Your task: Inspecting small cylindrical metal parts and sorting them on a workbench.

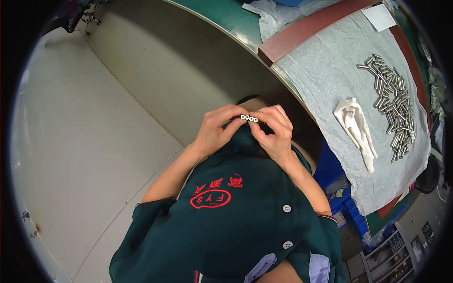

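Both hands are raised close in front of the chest, the left hand [214, 129] and the right hand [273, 132] pinching between their fingertips a short row of small metal sleeves [249, 118], held end-on so the bores show. The step in hand looks like checking or lining up these few pieces, well away from the worktop [325, 70]. Off to the right of the right hand lie a crumpled white glove [356, 129] and, beyond it, the heap of loose metal pins [394, 106] on grey cloth; the next move would call for a steady, even pinch.
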### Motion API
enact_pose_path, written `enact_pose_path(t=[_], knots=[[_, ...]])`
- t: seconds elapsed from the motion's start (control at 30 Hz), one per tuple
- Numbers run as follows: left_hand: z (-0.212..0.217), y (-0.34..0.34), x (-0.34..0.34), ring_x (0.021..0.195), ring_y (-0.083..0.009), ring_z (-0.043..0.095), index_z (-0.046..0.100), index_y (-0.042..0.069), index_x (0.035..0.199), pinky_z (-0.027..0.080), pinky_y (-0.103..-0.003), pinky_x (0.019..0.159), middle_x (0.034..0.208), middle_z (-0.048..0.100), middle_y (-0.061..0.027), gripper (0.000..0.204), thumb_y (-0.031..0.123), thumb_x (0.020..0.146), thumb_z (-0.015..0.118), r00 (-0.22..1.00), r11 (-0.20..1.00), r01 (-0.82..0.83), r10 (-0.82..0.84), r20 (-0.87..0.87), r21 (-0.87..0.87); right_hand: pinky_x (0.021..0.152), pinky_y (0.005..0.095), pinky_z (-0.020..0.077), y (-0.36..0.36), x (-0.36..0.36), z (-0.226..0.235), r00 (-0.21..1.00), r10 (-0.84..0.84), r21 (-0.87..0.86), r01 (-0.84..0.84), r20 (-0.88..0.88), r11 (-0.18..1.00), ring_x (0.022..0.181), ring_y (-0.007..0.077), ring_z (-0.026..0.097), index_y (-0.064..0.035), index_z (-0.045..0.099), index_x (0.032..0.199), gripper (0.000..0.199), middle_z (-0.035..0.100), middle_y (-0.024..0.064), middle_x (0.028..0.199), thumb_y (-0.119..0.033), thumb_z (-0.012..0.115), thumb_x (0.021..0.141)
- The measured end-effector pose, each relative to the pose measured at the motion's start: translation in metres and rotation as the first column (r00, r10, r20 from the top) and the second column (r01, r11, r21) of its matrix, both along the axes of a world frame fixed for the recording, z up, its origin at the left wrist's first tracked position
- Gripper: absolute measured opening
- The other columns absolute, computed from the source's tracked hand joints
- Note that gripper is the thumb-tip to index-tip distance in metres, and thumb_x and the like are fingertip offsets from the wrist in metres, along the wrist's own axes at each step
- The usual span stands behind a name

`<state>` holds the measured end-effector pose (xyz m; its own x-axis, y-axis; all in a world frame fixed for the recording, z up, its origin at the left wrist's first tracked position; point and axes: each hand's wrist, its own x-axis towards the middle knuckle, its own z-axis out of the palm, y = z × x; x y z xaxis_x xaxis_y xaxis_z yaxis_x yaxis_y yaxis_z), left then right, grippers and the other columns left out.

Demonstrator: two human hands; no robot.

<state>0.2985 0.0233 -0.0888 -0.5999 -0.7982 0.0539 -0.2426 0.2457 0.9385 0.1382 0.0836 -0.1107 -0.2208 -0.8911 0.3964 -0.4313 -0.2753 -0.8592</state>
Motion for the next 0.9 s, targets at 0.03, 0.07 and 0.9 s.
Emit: enact_pose_path(t=[0.03, 0.07, 0.9], knots=[[-0.002, 0.0, 0.0, 0.08, -0.0195, 0.065, 0.063, -0.002, 0.094, 0.052, -0.029, 0.071, 0.088, 0.066, -0.0099, 0.013, -0.002, 0.081, 0.062, 1.0, 1.0, -0.006, 0.006, -0.003, 0.002, 0.058, 0.0315, 0.0462, 0.0, 0.001, -0.001, 1.0, 0.006, 0.002, -0.006, -0.003, 1.0, 0.069, 0.0228, 0.057, -0.0037, 0.068, 0.085, 0.023, 0.062, 0.0065, 0.078, 0.004, 0.072, 0.064], [-0.004, 0.001, 0.001, 0.08, -0.0209, 0.065, 0.063, -0.001, 0.094, 0.052, -0.029, 0.071, 0.089, 0.066, -0.0102, 0.013, -0.002, 0.081, 0.063, 1.0, 0.999, -0.008, 0.008, 0.0, -0.035, 0.058, 0.0315, 0.0463, 0.001, 0.001, -0.001, 1.0, 0.008, 0.01, -0.008, 0.001, 1.0, 0.069, 0.0227, 0.057, -0.0036, 0.068, 0.085, 0.023, 0.063, 0.0064, 0.078, 0.004, 0.072, 0.064], [0.023, -0.007, -0.007, 0.086, -0.0159, 0.065, 0.059, -0.004, 0.099, 0.054, -0.028, 0.077, 0.092, 0.067, -0.0108, 0.012, 0.0, 0.089, 0.055, 0.972, 0.9, 0.042, 0.063, -0.224, 0.434, 0.058, 0.0318, 0.046, -0.004, -0.022, 0.107, 0.991, 0.132, -0.069, -0.134, -0.035, 0.989, 0.064, 0.0248, 0.057, -0.001, 0.065, 0.08, 0.023, 0.062, 0.0091, 0.075, 0.003, 0.072, 0.059]])
